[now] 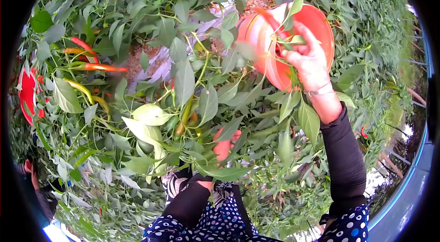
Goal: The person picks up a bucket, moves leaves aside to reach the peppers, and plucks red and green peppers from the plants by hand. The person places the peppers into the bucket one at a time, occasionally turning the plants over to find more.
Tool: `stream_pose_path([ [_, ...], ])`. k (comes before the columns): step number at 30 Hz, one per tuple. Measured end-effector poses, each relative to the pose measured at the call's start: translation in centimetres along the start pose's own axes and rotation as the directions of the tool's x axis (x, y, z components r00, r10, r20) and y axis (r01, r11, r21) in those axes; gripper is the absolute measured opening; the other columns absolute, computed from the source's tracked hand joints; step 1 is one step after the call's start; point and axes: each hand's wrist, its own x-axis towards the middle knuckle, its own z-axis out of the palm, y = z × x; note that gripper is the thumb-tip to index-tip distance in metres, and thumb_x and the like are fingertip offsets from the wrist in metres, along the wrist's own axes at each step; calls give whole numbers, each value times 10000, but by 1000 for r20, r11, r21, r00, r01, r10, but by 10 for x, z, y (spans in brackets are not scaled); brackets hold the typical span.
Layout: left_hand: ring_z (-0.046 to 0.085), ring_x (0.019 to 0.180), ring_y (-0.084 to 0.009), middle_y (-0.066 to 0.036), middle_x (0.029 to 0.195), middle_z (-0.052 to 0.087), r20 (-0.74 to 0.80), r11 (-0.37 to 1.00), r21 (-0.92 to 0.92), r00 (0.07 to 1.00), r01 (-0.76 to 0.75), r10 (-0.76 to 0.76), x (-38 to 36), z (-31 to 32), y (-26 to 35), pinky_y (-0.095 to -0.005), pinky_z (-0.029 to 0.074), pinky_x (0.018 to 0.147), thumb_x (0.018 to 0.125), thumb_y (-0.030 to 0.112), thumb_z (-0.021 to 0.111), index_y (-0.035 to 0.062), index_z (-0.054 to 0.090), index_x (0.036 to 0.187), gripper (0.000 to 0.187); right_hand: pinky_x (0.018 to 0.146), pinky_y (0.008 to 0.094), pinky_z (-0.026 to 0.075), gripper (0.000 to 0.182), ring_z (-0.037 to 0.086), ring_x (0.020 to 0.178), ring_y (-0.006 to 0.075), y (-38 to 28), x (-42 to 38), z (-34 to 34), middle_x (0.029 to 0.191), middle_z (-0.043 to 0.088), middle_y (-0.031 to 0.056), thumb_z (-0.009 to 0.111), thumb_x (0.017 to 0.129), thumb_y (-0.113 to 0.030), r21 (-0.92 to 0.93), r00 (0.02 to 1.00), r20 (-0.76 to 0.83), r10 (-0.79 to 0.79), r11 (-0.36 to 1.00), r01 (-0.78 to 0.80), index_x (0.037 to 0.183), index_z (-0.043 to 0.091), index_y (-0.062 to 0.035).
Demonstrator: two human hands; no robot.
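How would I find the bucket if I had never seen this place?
Look over the big tangle of green pepper plants to the upper right. The right hand reaches into the bucket there. It is round and bright orange-red, far bigger than the thin red peppers at left.

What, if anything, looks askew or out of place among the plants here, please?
Nothing looks damaged or spilled. The orange bucket is tilted on its side, mouth toward the camera, with the right hand at its rim. The left hand is half hidden among the leaves.
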Motion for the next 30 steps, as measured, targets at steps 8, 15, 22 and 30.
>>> stream_pose_path([
  [8, 586, 843, -92, -27, 960, 618, -52, 990, 6, 989, 142, -141, 10, -2, -14, -196, 358, 598, 866, 310, 489, 112, 521, 1102, 309, 647, 243, 421, 573, 526, 756, 102, -54, -32, -78, 945, 556, 47, 578, 804, -74, 89, 877, -327, -352, 912, 399, 1309, 309, -32],
  [15, 609, 810, -201, -83, 983, 604, 3, 974, -211, 996, -83, 86, 5, -10, -40, -303, 475, 726, 819, 233, 549, 34, 544, 1040, 298, 657, 249, 439, 468, 577, 773, 154, -9, -63, -157, 1021, 570, 129, 580, 805, -59, 330, 935, -304, -183, 901, 283, 1226, 384, -3],
  [22, 618, 802, -148, -71, 928, 626, -45, 986, 53, 987, 156, -153, 3, 5, -36, -209, 415, 567, 877, 279, 472, 72, 532, 1064, 285, 650, 246, 446, 349, 606, 832, 139, 101, -127, -142, 974, 622, 63, 595, 804, -124, 78, 790, -575, 211, 976, -204, 1132, 522, -27],
  [30, 616, 815, -144, -74, 926, 630, -110, 930, 251, 963, 267, -247, 5, 18, -59, -195, 402, 559, 869, 294, 486, 68, 529, 1077, 310, 874, 397, 417, 672, 527, 994, 360, 307, -198, -120, 1060, 550, 220, 660, 667, -423, -672, 850, -453, 269, 523, -524, 1181, 469, -35],
])
